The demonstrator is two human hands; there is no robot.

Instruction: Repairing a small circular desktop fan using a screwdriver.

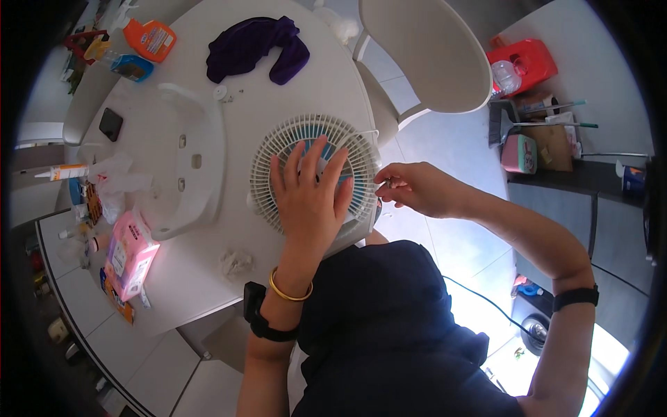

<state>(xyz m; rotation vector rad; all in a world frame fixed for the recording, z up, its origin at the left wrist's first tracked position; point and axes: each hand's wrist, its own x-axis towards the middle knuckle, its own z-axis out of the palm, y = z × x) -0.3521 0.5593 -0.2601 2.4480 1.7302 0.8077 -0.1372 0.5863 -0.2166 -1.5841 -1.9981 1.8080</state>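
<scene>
A round fan with a white wire grille and blue blades lies face up near the table's right edge. Across the grille my left hand rests palm down, fingers spread, gripping nothing. At the grille's right rim my right hand is closed in a pinch. A small metallic bit shows at its fingertips, too small to name. Left of the fan lies a large curved white plastic part with several slots.
On the white table are a purple cloth, a black phone, an orange spray bottle, a blue bottle, a pink tissue pack and crumpled clear plastic. A beige chair stands at the far right.
</scene>
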